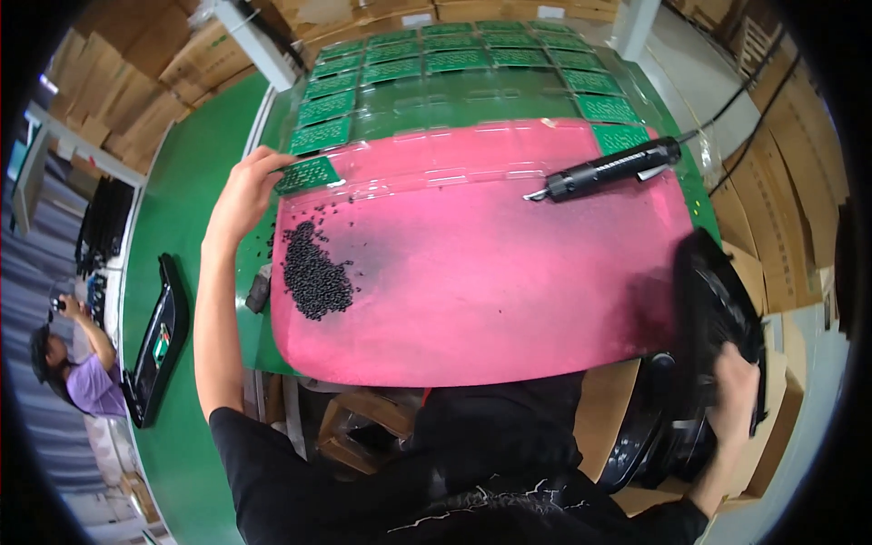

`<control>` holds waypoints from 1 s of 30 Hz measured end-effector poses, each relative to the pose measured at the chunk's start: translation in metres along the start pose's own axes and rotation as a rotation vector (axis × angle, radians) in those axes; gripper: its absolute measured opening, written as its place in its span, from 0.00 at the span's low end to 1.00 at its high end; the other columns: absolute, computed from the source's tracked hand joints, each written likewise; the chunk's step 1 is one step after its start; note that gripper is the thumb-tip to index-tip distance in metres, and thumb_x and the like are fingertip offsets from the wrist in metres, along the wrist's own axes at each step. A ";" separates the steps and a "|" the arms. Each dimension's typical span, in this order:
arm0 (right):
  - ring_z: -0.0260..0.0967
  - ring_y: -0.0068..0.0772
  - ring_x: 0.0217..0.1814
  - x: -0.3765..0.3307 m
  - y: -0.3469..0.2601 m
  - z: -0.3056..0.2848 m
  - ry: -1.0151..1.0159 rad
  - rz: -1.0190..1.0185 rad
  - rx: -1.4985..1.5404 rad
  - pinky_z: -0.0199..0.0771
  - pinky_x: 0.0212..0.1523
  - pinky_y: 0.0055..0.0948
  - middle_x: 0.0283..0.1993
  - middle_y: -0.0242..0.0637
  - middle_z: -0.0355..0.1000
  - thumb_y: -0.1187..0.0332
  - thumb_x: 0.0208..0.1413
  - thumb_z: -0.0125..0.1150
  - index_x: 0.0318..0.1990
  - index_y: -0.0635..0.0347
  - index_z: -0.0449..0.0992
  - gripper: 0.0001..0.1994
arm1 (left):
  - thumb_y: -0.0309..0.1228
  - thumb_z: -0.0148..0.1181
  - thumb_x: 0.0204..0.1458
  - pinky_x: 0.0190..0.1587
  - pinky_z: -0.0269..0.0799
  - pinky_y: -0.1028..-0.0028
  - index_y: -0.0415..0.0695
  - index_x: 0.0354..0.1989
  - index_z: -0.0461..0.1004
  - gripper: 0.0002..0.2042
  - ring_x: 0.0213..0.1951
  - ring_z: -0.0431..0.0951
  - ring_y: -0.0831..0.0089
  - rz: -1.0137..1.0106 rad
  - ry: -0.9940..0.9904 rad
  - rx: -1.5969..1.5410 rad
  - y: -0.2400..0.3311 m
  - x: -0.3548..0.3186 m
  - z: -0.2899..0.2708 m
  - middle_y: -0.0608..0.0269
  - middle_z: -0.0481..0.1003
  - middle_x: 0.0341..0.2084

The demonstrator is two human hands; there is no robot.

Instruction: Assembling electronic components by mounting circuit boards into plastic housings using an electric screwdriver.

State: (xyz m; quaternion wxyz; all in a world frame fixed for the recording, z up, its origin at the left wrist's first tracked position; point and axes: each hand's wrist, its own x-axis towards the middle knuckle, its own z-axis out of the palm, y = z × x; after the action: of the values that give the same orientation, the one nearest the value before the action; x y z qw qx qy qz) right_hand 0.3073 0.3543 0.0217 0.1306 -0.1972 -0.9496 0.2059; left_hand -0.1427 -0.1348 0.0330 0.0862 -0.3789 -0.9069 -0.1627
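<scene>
At the far left of the pink mat [472, 300], my left hand [247, 193] has its fingers closed on the edge of a green circuit board [309, 175]. That board lies at the corner of a clear plastic tray [427, 180]. My right hand [734, 391], smeared by motion, grips a large black plastic shell [718, 291] over the mat's right edge. A heap of small black screws [316, 272] is spread on the mat's left side. A black electric screwdriver [613, 170] rests on the tray and mat at the far right, its bit pointing left.
Rows of green circuit boards [454, 60] sit in clear trays at the back of the green table [209, 300]. Another black shell [159, 341] lies to the left. A small dark block [259, 289] is beside the mat. Cardboard boxes [781, 200] stand right; another person [86, 372] is far left.
</scene>
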 end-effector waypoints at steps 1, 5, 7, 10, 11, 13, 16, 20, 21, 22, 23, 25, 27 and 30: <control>0.63 0.41 0.23 0.018 -0.044 0.009 -0.029 -0.476 -0.451 0.59 0.22 0.41 0.23 0.36 0.54 0.72 0.34 0.59 0.23 0.56 0.57 0.13 | 0.19 0.56 0.54 0.46 0.71 0.63 0.38 0.43 0.76 0.09 0.42 0.76 0.52 -0.012 0.011 0.001 0.002 -0.001 0.001 0.52 0.75 0.38; 0.67 0.24 0.24 0.051 -0.093 0.047 -0.240 -0.821 -0.386 0.68 0.17 0.26 0.24 0.29 0.57 0.69 0.39 0.59 0.25 0.52 0.63 0.09 | 0.18 0.56 0.53 0.43 0.72 0.64 0.36 0.38 0.75 0.06 0.39 0.76 0.52 -0.030 0.137 0.038 0.012 -0.015 -0.004 0.51 0.74 0.35; 0.68 0.21 0.25 0.062 -0.102 0.071 -0.220 -0.974 -0.337 0.67 0.16 0.24 0.25 0.27 0.58 0.68 0.41 0.59 0.27 0.50 0.65 0.08 | 0.17 0.57 0.53 0.42 0.73 0.65 0.36 0.37 0.75 0.06 0.38 0.77 0.54 -0.009 0.189 0.078 0.031 -0.016 -0.013 0.52 0.74 0.34; 0.68 0.21 0.25 0.072 -0.120 0.116 -0.094 -1.074 -0.174 0.65 0.17 0.25 0.27 0.27 0.63 0.67 0.41 0.59 0.30 0.50 0.67 0.08 | 0.15 0.59 0.51 0.39 0.74 0.66 0.37 0.37 0.76 0.07 0.37 0.78 0.59 0.091 0.600 0.178 0.062 -0.012 -0.021 0.55 0.75 0.34; 0.70 0.25 0.25 0.076 -0.129 0.124 -0.125 -1.038 -0.130 0.67 0.19 0.29 0.28 0.28 0.63 0.64 0.46 0.61 0.31 0.52 0.67 0.09 | 0.15 0.61 0.51 0.39 0.74 0.67 0.38 0.38 0.77 0.07 0.36 0.78 0.60 0.109 0.682 0.169 0.077 -0.005 -0.016 0.56 0.76 0.34; 0.73 0.31 0.26 0.090 -0.148 0.123 -0.327 -0.947 0.077 0.70 0.23 0.33 0.28 0.30 0.67 0.56 0.53 0.63 0.34 0.55 0.69 0.14 | 0.15 0.63 0.49 0.37 0.74 0.67 0.39 0.37 0.78 0.09 0.35 0.78 0.61 0.206 0.767 0.176 0.112 0.004 -0.008 0.56 0.76 0.33; 0.74 0.32 0.27 0.119 -0.159 0.113 -0.461 -0.496 0.651 0.74 0.27 0.33 0.25 0.36 0.73 0.51 0.59 0.63 0.46 0.60 0.72 0.21 | 0.14 0.63 0.49 0.40 0.74 0.69 0.38 0.38 0.79 0.09 0.35 0.78 0.64 0.266 0.736 0.108 0.158 0.000 0.008 0.56 0.76 0.33; 0.70 0.17 0.27 0.145 -0.164 0.082 -0.506 -0.037 1.281 0.71 0.24 0.19 0.27 0.32 0.73 0.58 0.63 0.61 0.52 0.67 0.72 0.20 | 0.17 0.66 0.35 0.33 0.76 0.68 0.33 0.37 0.80 0.15 0.32 0.77 0.64 0.671 0.664 0.053 0.192 -0.001 0.024 0.58 0.74 0.29; 0.69 0.16 0.26 0.147 -0.163 0.079 -0.527 -0.083 1.210 0.70 0.23 0.16 0.27 0.31 0.73 0.60 0.62 0.61 0.52 0.68 0.72 0.19 | 0.20 0.66 0.33 0.33 0.77 0.67 0.32 0.37 0.80 0.16 0.32 0.76 0.64 0.766 0.621 0.047 0.198 0.000 0.027 0.58 0.73 0.29; 0.67 0.14 0.23 0.145 -0.163 0.078 -0.507 -0.077 1.061 0.68 0.21 0.16 0.26 0.30 0.73 0.65 0.60 0.63 0.47 0.70 0.74 0.16 | 0.24 0.64 0.32 0.34 0.77 0.68 0.33 0.36 0.80 0.17 0.33 0.76 0.65 0.848 0.589 0.050 0.205 0.005 0.032 0.59 0.73 0.29; 0.67 0.14 0.23 0.145 -0.160 0.076 -0.507 -0.068 1.052 0.68 0.21 0.16 0.26 0.30 0.73 0.65 0.60 0.63 0.47 0.70 0.74 0.16 | 0.24 0.63 0.33 0.35 0.77 0.68 0.34 0.36 0.80 0.16 0.33 0.76 0.66 0.860 0.555 0.068 0.211 0.004 0.035 0.61 0.73 0.30; 0.64 0.12 0.19 0.147 -0.150 0.073 -0.463 0.004 0.957 0.65 0.20 0.16 0.23 0.29 0.72 0.68 0.58 0.65 0.41 0.71 0.75 0.12 | 0.25 0.63 0.34 0.35 0.77 0.69 0.35 0.35 0.80 0.16 0.34 0.76 0.68 0.904 0.485 0.002 0.215 0.007 0.040 0.62 0.73 0.29; 0.63 0.11 0.19 0.144 -0.140 0.074 -0.460 0.016 0.950 0.63 0.19 0.15 0.22 0.27 0.71 0.70 0.57 0.64 0.36 0.69 0.75 0.09 | 0.26 0.63 0.35 0.38 0.76 0.70 0.38 0.34 0.79 0.14 0.36 0.77 0.69 0.906 0.356 -0.032 0.218 0.007 0.044 0.64 0.74 0.30; 0.61 0.08 0.22 0.128 -0.128 0.082 -0.364 -0.013 0.927 0.62 0.22 0.15 0.24 0.25 0.71 0.76 0.55 0.58 0.34 0.68 0.74 0.03 | 0.27 0.68 0.33 0.41 0.77 0.65 0.39 0.40 0.79 0.20 0.40 0.76 0.63 0.923 0.247 -0.145 0.221 0.004 0.053 0.60 0.74 0.35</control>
State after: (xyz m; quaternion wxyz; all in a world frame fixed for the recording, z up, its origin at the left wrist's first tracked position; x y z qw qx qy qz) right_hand 0.1259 0.2741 0.0274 0.0380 -0.0735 -0.7668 0.6366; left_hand 0.0106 0.0327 0.0355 0.2299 -0.7246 -0.6134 -0.2140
